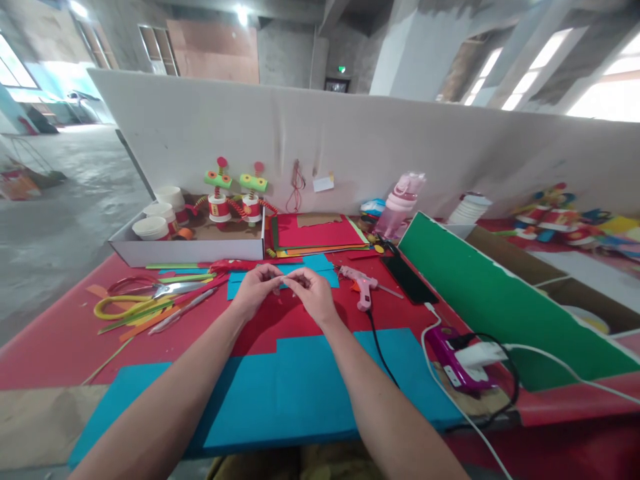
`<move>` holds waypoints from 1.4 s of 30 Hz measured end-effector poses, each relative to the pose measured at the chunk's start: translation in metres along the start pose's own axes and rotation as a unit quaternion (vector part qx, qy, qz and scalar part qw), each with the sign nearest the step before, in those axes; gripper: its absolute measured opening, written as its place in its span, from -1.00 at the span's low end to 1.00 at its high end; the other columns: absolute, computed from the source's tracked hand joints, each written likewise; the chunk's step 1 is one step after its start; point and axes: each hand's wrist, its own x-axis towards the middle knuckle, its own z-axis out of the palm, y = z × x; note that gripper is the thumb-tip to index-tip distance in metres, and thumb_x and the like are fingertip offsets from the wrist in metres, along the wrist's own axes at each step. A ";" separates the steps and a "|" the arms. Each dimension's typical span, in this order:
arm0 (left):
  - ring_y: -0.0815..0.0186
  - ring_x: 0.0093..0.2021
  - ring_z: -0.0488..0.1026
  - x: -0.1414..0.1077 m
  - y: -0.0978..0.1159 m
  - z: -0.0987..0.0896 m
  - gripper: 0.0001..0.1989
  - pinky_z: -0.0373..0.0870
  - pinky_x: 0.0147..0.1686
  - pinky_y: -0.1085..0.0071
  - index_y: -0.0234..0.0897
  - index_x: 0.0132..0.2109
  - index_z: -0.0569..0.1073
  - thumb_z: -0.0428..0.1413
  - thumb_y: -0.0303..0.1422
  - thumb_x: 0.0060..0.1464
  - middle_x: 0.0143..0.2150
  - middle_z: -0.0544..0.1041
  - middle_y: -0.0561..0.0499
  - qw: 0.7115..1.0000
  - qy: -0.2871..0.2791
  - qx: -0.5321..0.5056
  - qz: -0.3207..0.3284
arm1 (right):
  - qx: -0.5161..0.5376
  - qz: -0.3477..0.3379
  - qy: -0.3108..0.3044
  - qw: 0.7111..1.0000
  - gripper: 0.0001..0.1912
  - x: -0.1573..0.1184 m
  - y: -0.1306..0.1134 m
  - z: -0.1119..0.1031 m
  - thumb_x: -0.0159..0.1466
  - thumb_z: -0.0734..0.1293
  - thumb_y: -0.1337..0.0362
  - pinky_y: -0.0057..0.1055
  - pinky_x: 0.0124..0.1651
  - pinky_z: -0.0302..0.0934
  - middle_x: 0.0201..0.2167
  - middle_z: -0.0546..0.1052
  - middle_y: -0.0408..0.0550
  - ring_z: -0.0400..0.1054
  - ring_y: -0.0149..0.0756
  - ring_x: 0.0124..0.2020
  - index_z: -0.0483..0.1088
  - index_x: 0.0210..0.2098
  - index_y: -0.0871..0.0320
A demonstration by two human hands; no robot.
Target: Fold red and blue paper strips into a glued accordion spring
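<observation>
My left hand (259, 288) and my right hand (311, 291) meet above the middle of the red table. The fingertips of both are pinched close together. Something small and pale may be between them, but it is too small to name. Beneath and behind the hands lies a sheet of blue paper (327, 272). Just right of my right hand rests a pink glue gun (364, 285), its black cord running toward the front. Left of my left hand, yellow-handled scissors (120, 308) lie among colored paper strips (155, 320).
A white box (190, 252) at the back left holds paper cups (151, 228) and robot-like figures (219, 208). Colored sheets (315, 235) are stacked behind. On the right are a phone (409, 280), a purple power strip (457, 363), a pink bottle (399, 207) and a green panel (500, 307).
</observation>
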 end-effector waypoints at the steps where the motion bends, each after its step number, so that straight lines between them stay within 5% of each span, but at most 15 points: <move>1: 0.44 -0.57 0.33 0.000 -0.001 0.001 -0.73 0.28 -0.52 0.50 -0.31 -0.38 0.45 0.30 -0.23 -0.17 -0.57 0.42 0.10 1.000 -0.001 0.011 0.005 | 0.000 0.006 0.002 1.000 -0.72 0.000 0.000 0.001 0.12 0.35 0.00 -0.44 -0.45 0.20 -0.51 0.44 -0.15 0.29 -0.37 -0.53 0.40 -0.40 0.10; 9: 0.44 -0.57 0.32 0.000 -0.002 0.006 -0.74 0.23 -0.50 0.49 -0.30 -0.41 0.46 0.32 -0.26 -0.21 -0.53 0.45 0.09 0.998 0.006 0.065 0.024 | -0.071 -0.004 0.008 0.997 -0.74 0.002 0.009 -0.004 0.21 0.26 0.07 -0.48 -0.48 0.10 -0.65 0.32 -0.23 0.21 -0.40 -0.58 0.33 -0.50 0.10; 14: 0.45 -0.57 0.33 0.002 0.003 -0.001 -0.73 0.23 -0.50 0.51 -0.31 -0.40 0.47 0.31 -0.22 -0.18 -0.58 0.42 0.11 0.999 0.038 0.026 0.023 | 0.003 0.042 0.068 0.997 -0.70 0.003 0.008 -0.007 0.20 0.25 0.01 -0.48 -0.51 0.12 -0.66 0.28 -0.25 0.18 -0.42 -0.62 0.27 -0.51 0.09; 18: 0.50 -0.60 0.31 0.009 0.003 -0.017 -0.68 0.23 -0.54 0.54 -0.30 -0.41 0.42 0.32 -0.19 -0.20 -0.56 0.40 0.13 0.990 0.100 -0.097 0.001 | 0.005 0.044 -0.106 0.993 -0.66 -0.002 0.005 -0.002 0.14 0.32 -0.01 -0.49 -0.48 0.17 -0.64 0.37 -0.21 0.27 -0.40 -0.57 0.34 -0.56 0.12; 20: 0.51 -0.60 0.31 0.011 0.003 -0.022 -0.67 0.24 -0.55 0.55 -0.30 -0.41 0.40 0.32 -0.18 -0.20 -0.53 0.41 0.13 0.985 0.105 -0.136 -0.014 | -0.009 0.018 -0.143 0.990 -0.73 -0.003 0.006 0.000 0.09 0.38 0.02 -0.47 -0.39 0.23 -0.53 0.47 -0.18 0.35 -0.36 -0.46 0.43 -0.47 0.11; 26: 0.49 -0.59 0.31 0.004 0.000 -0.009 -0.71 0.29 -0.57 0.54 -0.32 -0.38 0.42 0.28 -0.20 -0.12 -0.55 0.41 0.11 0.995 0.012 -0.094 -0.027 | -0.010 0.023 0.064 0.998 -0.70 0.001 0.006 -0.003 0.17 0.31 0.00 -0.45 -0.43 0.20 -0.60 0.41 -0.20 0.30 -0.37 -0.57 0.39 -0.49 0.10; 31: 0.47 -0.60 0.32 0.000 -0.003 0.004 -0.71 0.29 -0.56 0.52 -0.32 -0.38 0.43 0.30 -0.22 -0.16 -0.56 0.41 0.12 1.000 0.001 -0.025 -0.003 | -0.004 0.011 0.024 1.000 -0.74 -0.002 0.001 0.003 0.12 0.36 0.02 -0.48 -0.53 0.21 -0.54 0.44 -0.18 0.29 -0.39 -0.57 0.40 -0.39 0.09; 42: 0.46 -0.58 0.31 -0.001 -0.006 0.003 -0.73 0.34 -0.56 0.51 -0.32 -0.36 0.42 0.30 -0.25 -0.14 -0.52 0.41 0.11 0.999 -0.036 -0.024 -0.012 | -0.101 -0.033 0.011 0.994 -0.73 -0.004 -0.004 -0.001 0.23 0.26 0.09 -0.47 -0.40 0.14 -0.57 0.42 -0.18 0.28 -0.38 -0.51 0.39 -0.46 0.13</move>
